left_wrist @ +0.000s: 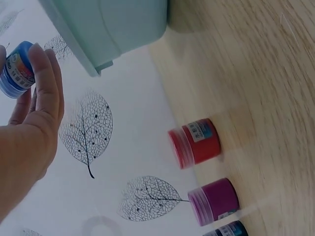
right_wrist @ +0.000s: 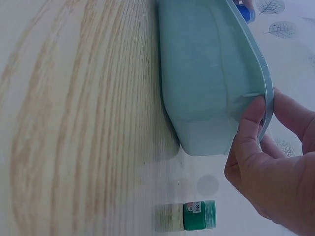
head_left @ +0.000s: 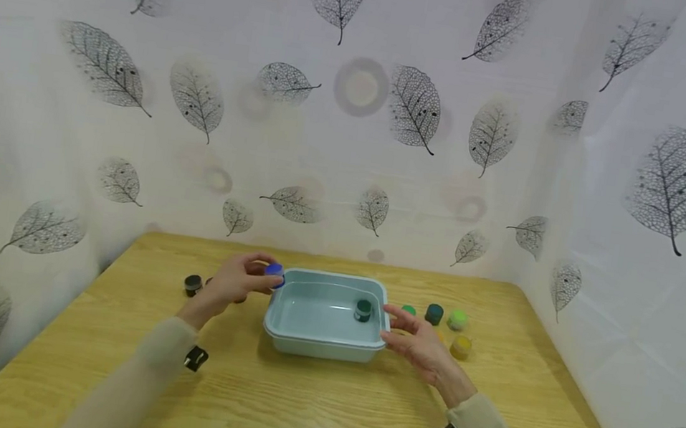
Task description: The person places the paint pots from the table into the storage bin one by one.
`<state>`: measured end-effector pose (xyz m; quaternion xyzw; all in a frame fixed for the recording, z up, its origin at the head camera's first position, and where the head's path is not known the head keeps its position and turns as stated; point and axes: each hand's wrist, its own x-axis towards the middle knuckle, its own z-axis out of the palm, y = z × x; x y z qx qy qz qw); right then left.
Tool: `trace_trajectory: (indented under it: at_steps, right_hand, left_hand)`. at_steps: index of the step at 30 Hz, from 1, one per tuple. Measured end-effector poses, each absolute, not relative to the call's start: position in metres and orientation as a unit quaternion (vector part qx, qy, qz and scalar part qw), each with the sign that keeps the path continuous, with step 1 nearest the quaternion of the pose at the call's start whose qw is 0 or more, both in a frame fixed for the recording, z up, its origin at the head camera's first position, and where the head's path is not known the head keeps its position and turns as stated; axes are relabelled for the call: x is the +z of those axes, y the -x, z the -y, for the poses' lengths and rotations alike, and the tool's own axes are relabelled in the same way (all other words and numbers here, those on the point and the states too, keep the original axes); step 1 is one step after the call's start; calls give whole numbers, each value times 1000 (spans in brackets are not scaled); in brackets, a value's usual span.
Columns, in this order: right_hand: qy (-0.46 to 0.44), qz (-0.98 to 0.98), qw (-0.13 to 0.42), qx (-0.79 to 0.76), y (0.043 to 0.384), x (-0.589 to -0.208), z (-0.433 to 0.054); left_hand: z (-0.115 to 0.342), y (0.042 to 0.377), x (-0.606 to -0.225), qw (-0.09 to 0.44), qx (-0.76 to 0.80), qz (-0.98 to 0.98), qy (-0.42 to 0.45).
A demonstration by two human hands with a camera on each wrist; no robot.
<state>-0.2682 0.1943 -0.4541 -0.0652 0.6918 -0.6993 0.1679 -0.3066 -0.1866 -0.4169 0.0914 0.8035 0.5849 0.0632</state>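
A blue paint jar (left_wrist: 18,71) is held between the thumb and fingers of my left hand (head_left: 234,279), at the left rim of a pale blue-green plastic basin (head_left: 319,348). In the left wrist view the jar is clear of the tabletop. My right hand (head_left: 420,345) grips the basin's right rim; the right wrist view has its thumb and fingers at the edge (right_wrist: 268,93). Inside the basin, toward the right, stands a dark green paint jar (head_left: 363,311).
Left of the basin stand a red jar (left_wrist: 196,142), a purple jar (left_wrist: 214,200) and a black jar (head_left: 193,285). On the right are a green jar (right_wrist: 198,215), a dark teal jar (head_left: 434,314), a light green jar (head_left: 458,320) and a yellow jar (head_left: 461,347). A leaf-print curtain (head_left: 348,171) surrounds the table.
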Motion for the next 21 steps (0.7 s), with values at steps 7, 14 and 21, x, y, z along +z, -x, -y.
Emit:
trace_trajectory:
  at_steps: [7, 14, 21]
  right_hand:
    - [72, -694, 171, -695, 266, -451, -194]
    - [62, -695, 172, -696, 265, -447, -193]
    - [52, -697, 174, -694, 267, -450, -193]
  left_hand:
    - [168, 306, -420, 49, 624, -774, -96]
    - [149, 307, -427, 29, 625, -777, -70]
    - [131, 302, -431, -1, 578, -814, -48]
